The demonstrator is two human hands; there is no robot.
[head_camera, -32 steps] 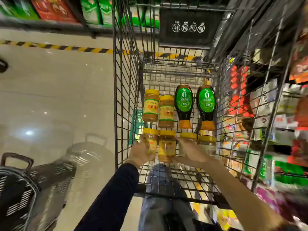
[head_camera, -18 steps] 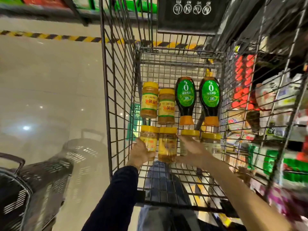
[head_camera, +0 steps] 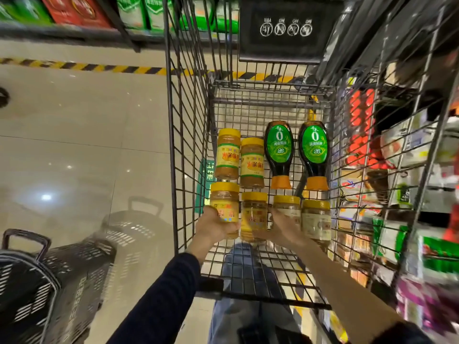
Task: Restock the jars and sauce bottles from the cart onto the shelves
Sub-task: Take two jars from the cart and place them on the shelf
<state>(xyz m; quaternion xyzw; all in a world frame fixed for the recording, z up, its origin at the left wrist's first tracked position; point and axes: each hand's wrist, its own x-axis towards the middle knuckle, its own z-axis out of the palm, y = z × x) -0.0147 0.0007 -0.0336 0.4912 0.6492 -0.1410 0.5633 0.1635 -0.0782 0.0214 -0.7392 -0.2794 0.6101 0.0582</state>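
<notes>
Several yellow-lidded jars and two dark sauce bottles with green labels (head_camera: 278, 150) (head_camera: 313, 151) lie on the floor of a wire cart (head_camera: 173, 145). My left hand (head_camera: 214, 225) grips the near-left jar (head_camera: 224, 198). My right hand (head_camera: 282, 228) is curled round the third jar (head_camera: 286, 206) of the near row. Between the two hands lies another jar (head_camera: 253, 214), and a fourth jar (head_camera: 316, 219) lies at the right. Two more jars (head_camera: 227, 153) (head_camera: 252, 162) lie behind them.
A black plastic basket (head_camera: 37, 281) stands on the tiled floor at the lower left. Store shelves (head_camera: 409, 170) with packaged goods run along the cart's right side. More shelving with boxes (head_camera: 74, 11) lies across the aisle, beyond a yellow-black floor stripe (head_camera: 87, 67).
Both hands have stayed on the near row of jars, closing more firmly round them. The view has shifted slightly; the jars and bottles have hardly moved.
</notes>
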